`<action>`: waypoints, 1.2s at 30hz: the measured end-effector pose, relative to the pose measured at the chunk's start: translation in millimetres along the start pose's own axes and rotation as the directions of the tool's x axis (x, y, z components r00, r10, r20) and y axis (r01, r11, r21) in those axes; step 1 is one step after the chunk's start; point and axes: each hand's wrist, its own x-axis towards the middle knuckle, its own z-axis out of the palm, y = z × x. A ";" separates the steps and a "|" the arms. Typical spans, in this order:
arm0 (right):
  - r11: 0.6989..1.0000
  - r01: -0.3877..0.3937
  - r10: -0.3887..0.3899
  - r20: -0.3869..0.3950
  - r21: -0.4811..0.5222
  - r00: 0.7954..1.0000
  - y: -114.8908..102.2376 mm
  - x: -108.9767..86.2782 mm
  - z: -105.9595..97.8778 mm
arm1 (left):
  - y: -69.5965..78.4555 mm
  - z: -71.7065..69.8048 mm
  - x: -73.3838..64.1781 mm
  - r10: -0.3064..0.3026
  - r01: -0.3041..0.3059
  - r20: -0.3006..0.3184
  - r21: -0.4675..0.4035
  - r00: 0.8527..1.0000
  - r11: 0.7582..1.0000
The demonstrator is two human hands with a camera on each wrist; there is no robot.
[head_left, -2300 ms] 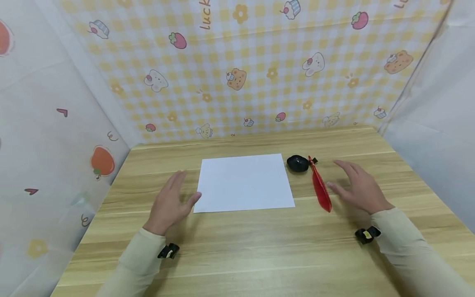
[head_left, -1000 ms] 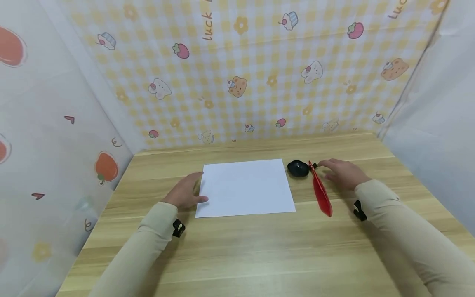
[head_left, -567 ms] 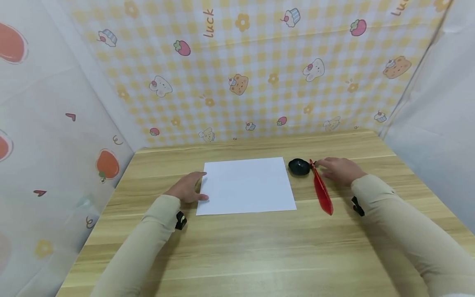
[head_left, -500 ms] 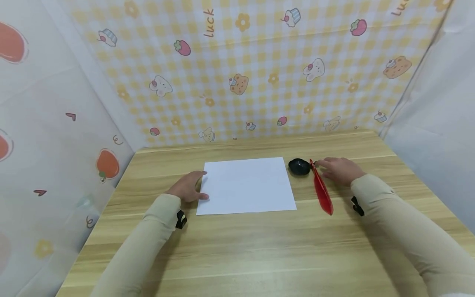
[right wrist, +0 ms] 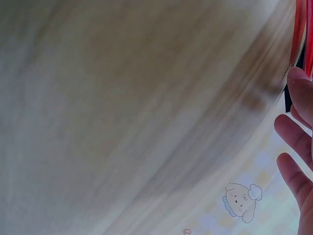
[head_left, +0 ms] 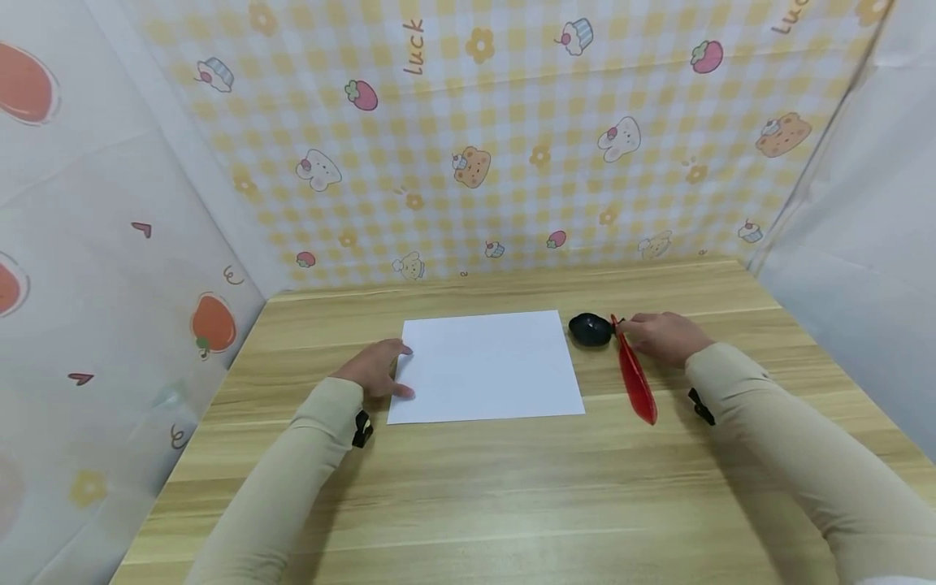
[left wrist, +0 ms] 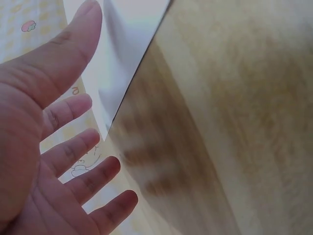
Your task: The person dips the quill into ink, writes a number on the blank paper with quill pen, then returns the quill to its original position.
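A white sheet of paper [head_left: 490,366] lies flat at the table's middle. At its left edge my left hand [head_left: 376,368] is spread, the thumb over the sheet and the other fingers apart in the left wrist view. Right of the paper rests a glossy black rounded object [head_left: 589,329] with a narrow end, crossed by a red feather-shaped piece [head_left: 638,386]. My right hand [head_left: 665,337] pinches the black narrow end [right wrist: 287,100] between thumb and forefinger, beside the red piece's tip. The other right fingers stay loosely extended.
The wood-grain table [head_left: 468,496] reaches back to a yellow checked cloth [head_left: 512,195]. White cloth walls stand at the left [head_left: 95,317] and right [head_left: 863,236]. Both wrists carry small black devices under beige sleeves [head_left: 760,439].
Both hands have moved forward and inward: the left onto the paper's edge, the right to the black object's narrow end, its fingertips now covering it. Paper, black object and red piece stay put.
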 end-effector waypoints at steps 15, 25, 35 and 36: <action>0.998 0.034 -0.034 0.015 -0.045 0.999 1.2 1.9 3.7 | -0.1 4.0 3.0 -0.017 0.016 0.024 0.029 1.000 0.999; 0.997 0.057 -0.055 0.038 -0.047 0.998 0.6 4.3 2.9 | 0.3 2.3 3.6 -0.023 0.023 0.022 0.016 0.999 1.000; 0.998 0.046 -0.044 0.056 -0.044 0.997 -5.7 4.4 -0.9 | 2.4 4.2 0.9 -0.053 0.053 0.032 -0.007 0.998 0.999; 0.998 0.047 -0.044 0.049 -0.045 0.998 -5.5 4.7 -1.2 | 2.1 4.2 1.1 -0.053 0.053 0.028 -0.009 0.998 0.999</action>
